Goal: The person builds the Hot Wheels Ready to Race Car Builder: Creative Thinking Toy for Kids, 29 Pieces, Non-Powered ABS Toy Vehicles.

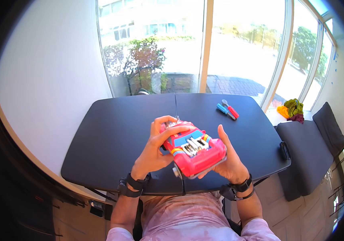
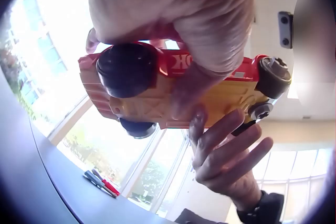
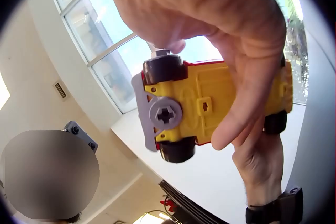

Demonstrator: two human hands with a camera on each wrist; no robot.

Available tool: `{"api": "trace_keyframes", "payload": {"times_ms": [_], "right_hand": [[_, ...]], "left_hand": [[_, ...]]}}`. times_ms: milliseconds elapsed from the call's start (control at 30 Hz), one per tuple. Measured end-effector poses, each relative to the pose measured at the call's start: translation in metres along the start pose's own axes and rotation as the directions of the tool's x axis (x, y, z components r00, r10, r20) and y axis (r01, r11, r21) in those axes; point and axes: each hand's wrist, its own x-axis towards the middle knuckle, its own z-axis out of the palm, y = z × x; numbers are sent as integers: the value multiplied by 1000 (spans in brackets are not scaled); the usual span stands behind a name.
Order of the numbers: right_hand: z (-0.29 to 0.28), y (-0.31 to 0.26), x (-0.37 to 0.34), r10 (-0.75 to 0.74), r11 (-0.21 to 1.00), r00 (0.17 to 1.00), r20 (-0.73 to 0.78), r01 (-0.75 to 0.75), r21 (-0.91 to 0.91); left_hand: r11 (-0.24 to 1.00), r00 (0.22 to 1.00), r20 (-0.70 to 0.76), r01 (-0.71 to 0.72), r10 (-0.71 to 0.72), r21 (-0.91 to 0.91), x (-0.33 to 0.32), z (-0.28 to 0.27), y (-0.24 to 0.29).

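A red toy car [image 1: 198, 162] with blue windows and a silver engine is held up over the near side of the table. My left hand [image 1: 152, 148] grips it from the left, fingers across the roof and thumb against the underside. At its rear right, my right hand [image 1: 232, 162] has its thumb raised and its fingers extended beneath the car. The right wrist view shows the yellow underside [image 3: 199, 85], black wheels [image 3: 177, 151] and a large grey screw [image 3: 165, 114] with a cross-shaped recess in a grey end piece.
A blue-handled tool [image 1: 225, 110] and a red-handled tool [image 1: 232, 112] lie toward the back right of the black table [image 1: 119, 132]. At its right edge is a black object [image 1: 285, 150]. Beyond stand a dark seat [image 1: 308, 152] and colored cloths [image 1: 293, 108]; windows line the back.
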Motion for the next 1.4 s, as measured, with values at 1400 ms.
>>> {"api": "trace_keyframes", "payload": {"times_ms": [1400], "right_hand": [[-16,12,27,-414,806,910,10,371,-462]], "left_hand": [[745,871,67,453,-486,-489,-5,-8,-12]]}}
